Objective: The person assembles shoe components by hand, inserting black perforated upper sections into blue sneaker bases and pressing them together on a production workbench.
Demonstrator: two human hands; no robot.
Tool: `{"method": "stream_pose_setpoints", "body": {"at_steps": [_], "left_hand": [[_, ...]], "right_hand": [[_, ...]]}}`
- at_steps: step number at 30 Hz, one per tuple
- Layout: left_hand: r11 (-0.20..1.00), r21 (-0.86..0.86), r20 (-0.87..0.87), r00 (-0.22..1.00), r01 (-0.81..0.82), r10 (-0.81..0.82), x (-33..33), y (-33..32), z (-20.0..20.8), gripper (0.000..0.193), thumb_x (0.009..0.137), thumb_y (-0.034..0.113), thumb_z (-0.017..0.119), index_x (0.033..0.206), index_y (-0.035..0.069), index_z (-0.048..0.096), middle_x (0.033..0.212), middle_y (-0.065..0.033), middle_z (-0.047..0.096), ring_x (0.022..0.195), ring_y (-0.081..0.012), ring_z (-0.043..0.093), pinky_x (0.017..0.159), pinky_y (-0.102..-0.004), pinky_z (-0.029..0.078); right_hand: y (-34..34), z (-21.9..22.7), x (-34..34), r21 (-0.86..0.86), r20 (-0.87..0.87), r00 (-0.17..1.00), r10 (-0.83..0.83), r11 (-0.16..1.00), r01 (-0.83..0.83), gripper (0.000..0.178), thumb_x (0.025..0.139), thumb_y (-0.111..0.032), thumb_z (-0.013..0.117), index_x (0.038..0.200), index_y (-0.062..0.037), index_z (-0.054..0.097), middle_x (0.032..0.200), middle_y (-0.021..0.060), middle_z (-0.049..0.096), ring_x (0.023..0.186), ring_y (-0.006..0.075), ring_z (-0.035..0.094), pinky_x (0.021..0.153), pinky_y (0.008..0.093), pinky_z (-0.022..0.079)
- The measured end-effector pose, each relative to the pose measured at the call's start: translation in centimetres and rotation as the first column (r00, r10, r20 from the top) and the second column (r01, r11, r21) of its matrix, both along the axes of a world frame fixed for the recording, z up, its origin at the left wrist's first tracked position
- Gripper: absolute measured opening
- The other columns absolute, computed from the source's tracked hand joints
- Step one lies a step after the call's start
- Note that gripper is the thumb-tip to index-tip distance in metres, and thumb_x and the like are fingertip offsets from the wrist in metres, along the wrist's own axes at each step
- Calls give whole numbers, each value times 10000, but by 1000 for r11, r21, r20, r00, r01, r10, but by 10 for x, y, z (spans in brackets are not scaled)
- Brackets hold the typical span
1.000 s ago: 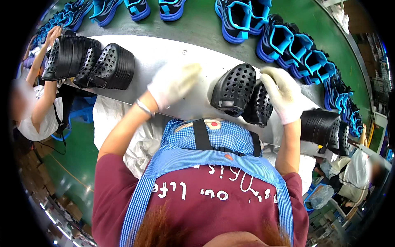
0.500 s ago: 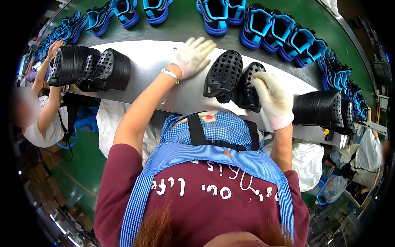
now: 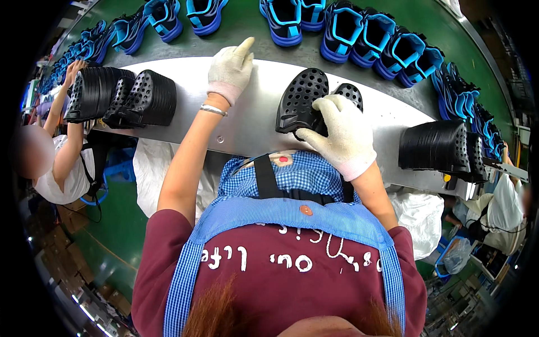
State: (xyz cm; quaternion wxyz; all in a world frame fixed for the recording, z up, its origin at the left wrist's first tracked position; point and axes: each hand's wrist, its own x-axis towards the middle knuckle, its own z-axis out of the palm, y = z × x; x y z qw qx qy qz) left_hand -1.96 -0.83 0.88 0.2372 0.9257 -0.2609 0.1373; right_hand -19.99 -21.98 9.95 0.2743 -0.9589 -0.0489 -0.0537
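Two stacks of black perforated plastic shoe inserts stand in front of me on the metal work surface: a left stack point(image 3: 304, 92) and a right stack point(image 3: 349, 94). My right hand point(image 3: 341, 132), in a cream knitted glove, reaches over the right stack and hides most of it. Its thumb is at the heel of the left stack and its fingertips are against that stack's right edge, closed around the heel. My left hand point(image 3: 231, 68), gloved too, is raised over the surface's far edge. It holds nothing, and its index finger stretches out toward the row of shoes.
Black-and-blue sports shoes point(image 3: 341, 31) line the green conveyor belt point(image 3: 236, 42) beyond the metal surface point(image 3: 247, 126). More insert stacks stand at left point(image 3: 154, 98) and right point(image 3: 432, 147). A co-worker point(image 3: 62, 160) is at far left; another point(image 3: 502, 208) at far right.
My left hand has moved left, from flat on the metal to raised with the index finger out. My right hand has shifted left from the right stack onto the left stack's heel.
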Motion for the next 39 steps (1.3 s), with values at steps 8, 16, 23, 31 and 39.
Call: {"method": "stream_pose_setpoints", "body": {"at_steps": [8, 16, 23, 31, 39], "left_hand": [[660, -747, -553, 628, -81, -548, -40, -28, 56, 492, 1051, 334, 414, 1397, -9, 479, 1198, -145, 642, 1055, -188, 619, 948, -289, 486], [302, -832, -392, 107, -465, -914, -57, -33, 77, 588, 1037, 358, 376, 1470, -34, 309, 1263, -221, 574, 1146, -287, 604, 973, -405, 518], [202, -883, -419, 519, -423, -745, -49, -40, 72, 329, 946, 200, 561, 1221, 39, 485, 1014, -94, 602, 890, -181, 619, 775, -315, 541], [329, -851, -523, 609, -409, -596, -23, -44, 68, 310, 994, 274, 513, 1173, 27, 570, 969, -49, 620, 825, -97, 588, 740, -240, 493], [800, -599, -267, 941, 5, -206, 39, -40, 17, 346, 956, 211, 530, 1217, -4, 602, 1159, -157, 648, 1035, -300, 627, 936, -363, 485]], "right_hand": [[-14, 29, -4, 201, 87, 996, 36, 978, -53, 467, 664, -216, 831, 1016, -19, 595, 951, 139, 596, 841, 312, 602, 734, 382, 501], [0, 34, 3, 388, 74, 989, 126, 910, -145, 554, 749, -184, 794, 1215, -3, 555, 1135, 177, 584, 994, 333, 610, 862, 370, 506], [24, 21, 21, 259, -72, 996, -51, 964, 68, 572, 829, -377, 717, 1213, 0, 526, 987, 209, 638, 888, 373, 654, 746, 430, 527], [21, 30, 56, 89, -51, 998, -43, 995, 47, 331, 875, -347, 662, 935, -39, 557, 805, 167, 647, 715, 368, 652, 622, 438, 512], [-25, 36, 144, -167, -124, 991, -48, 986, 27, 384, 853, -400, 656, 818, -20, 612, 694, 181, 640, 671, 352, 659, 610, 425, 513]]}}
